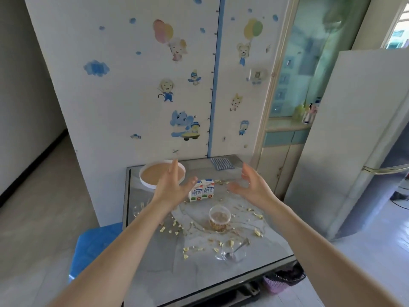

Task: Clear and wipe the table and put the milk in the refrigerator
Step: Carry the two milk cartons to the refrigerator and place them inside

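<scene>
Two milk cartons [201, 190] stand upright, touching, mid-surface [261, 247] amid scattered crumbs [199, 244]. Likely light, stiff card, crushable if squeezed; best gripped on flat side panels. Left hand [171, 187] and right hand [251, 185] reach forward, palms facing inward, fingers spread wide, empty, flanking cartons. Refrigerator [354, 140] stands at right.

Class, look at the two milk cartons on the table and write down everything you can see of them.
The milk cartons are two small gable-topped boxes, apparently paperboard, white with blue printed characters and a green and red band low down. They stand upright, side by side and touching, tops closed, near the middle of the glossy grey table. Yellowish crumbs lie scattered around them. The left hand and right hand hover open on either side; neither visibly touches them.
</scene>
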